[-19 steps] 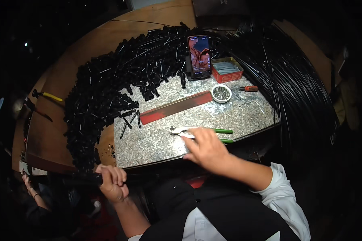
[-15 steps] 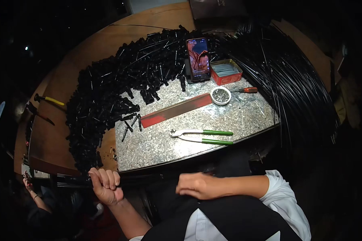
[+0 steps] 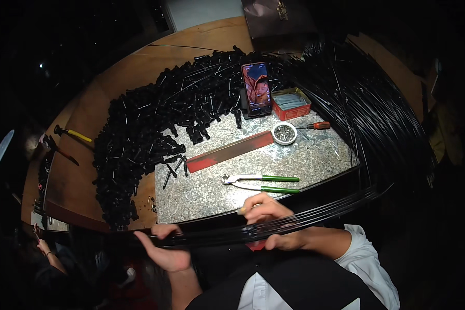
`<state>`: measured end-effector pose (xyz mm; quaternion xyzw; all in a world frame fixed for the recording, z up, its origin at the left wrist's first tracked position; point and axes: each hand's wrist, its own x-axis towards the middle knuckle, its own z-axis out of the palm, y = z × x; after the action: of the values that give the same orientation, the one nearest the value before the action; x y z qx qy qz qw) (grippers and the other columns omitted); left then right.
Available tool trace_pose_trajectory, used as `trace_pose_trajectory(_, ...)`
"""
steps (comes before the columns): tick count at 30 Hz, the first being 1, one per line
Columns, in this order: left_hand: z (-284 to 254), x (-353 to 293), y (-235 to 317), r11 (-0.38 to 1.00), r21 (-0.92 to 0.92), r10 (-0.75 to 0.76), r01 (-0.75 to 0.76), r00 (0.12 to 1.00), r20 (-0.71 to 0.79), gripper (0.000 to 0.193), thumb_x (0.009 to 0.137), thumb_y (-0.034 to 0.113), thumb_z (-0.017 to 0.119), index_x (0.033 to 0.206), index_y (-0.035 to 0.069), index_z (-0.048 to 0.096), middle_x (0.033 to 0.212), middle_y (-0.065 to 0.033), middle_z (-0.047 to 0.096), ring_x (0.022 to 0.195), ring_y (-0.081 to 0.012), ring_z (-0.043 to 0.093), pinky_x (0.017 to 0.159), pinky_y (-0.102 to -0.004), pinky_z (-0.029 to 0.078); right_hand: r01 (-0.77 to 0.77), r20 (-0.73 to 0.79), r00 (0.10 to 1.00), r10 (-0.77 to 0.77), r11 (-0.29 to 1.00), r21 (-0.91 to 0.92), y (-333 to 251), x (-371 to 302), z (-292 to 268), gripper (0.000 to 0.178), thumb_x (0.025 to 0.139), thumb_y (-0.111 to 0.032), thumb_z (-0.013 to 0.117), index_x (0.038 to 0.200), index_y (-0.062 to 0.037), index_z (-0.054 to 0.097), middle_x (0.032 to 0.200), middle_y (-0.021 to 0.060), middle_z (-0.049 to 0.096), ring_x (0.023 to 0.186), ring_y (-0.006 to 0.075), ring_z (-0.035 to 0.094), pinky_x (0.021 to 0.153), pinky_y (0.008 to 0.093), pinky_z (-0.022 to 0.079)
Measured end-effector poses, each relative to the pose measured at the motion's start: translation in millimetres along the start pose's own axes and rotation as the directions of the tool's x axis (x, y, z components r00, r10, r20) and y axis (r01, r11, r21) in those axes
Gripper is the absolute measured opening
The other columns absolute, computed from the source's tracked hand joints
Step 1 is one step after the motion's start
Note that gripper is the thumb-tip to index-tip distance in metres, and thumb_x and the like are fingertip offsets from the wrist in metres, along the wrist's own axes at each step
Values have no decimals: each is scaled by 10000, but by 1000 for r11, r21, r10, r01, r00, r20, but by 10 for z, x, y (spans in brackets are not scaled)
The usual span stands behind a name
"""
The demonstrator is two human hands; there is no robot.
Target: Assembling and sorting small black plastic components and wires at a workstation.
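A bundle of long, thin black rods crosses in front of me, just off the table's near edge. My right hand grips it right of the middle, fingers above and thumb below; the rods fan out beyond it to the right. A small red thing shows under the bundle beside that hand. Near the bundle's left part, my left hand curls loosely around it from behind, slightly blurred, its thumb pointing out left. Closest on the table are end-cutting pliers with green handles.
A heap of black plastic parts covers the left. A red-and-dark bar, a white bowl of small metal bits, a screwdriver, a red tin and a propped phone stand behind. More black rods lie right.
Both hands were below the table edge, apart. The rod bundle has come up across my front, with my right hand raised onto it and my left hand shifted right. The view has shifted slightly.
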<state>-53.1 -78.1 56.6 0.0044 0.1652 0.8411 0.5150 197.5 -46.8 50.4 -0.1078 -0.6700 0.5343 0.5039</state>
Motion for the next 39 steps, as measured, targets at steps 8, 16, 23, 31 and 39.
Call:
trace_pose_trajectory(8, -562, -439, -302, 374, 755, -904, 539, 394, 167, 848, 855, 687, 233, 1089, -74, 526, 984, -227, 619, 929, -299, 613, 847, -388, 479, -151, -60, 988, 144, 976, -155, -1018, 466, -406, 129, 760, -115, 633, 728, 9, 613, 805, 132, 566, 621, 138, 567, 552, 264, 472)
trace_pose_trajectory(16, 162, -312, -270, 308, 916, -665, -256, 630, 400, 509, 846, 423, 614, 1054, -37, 549, 882, -105, 630, 764, -145, 603, 717, -267, 484, -141, 114, 958, 264, 777, -613, -146, 442, -325, 285, 771, -198, 720, 679, -26, 512, 671, 92, 547, 604, 222, 564, 555, 330, 446)
trace_pose_trajectory(23, 727, -103, -305, 683, 638, -248, -355, 709, 660, 571, 814, 184, 712, 1235, 2, 372, 1040, -101, 539, 888, -132, 547, 812, -255, 459, -204, 303, 832, 464, 766, -610, 411, 219, 16, 368, 795, -303, 656, 671, 23, 538, 714, 190, 544, 675, 370, 579, 642, 419, 474)
trace_pose_trajectory(31, 908, 36, -292, 723, 548, -212, -422, 619, 756, 165, 808, 42, 688, 871, 14, 539, 820, -77, 575, 796, -135, 562, 724, -246, 449, -183, 351, 827, 438, 802, -569, 417, 243, 69, 361, 793, -296, 656, 700, 29, 530, 714, 186, 546, 679, 367, 578, 646, 416, 472)
trace_pose_trajectory(39, 1034, 96, -196, 619, 666, -386, -415, 578, 719, 62, 782, -30, 677, 826, -24, 634, 810, -97, 618, 745, -131, 581, 676, -244, 472, -260, 458, 708, 538, 801, -539, 290, 326, -5, 406, 808, -360, 661, 781, 21, 525, 761, 148, 528, 729, 313, 568, 675, 388, 457)
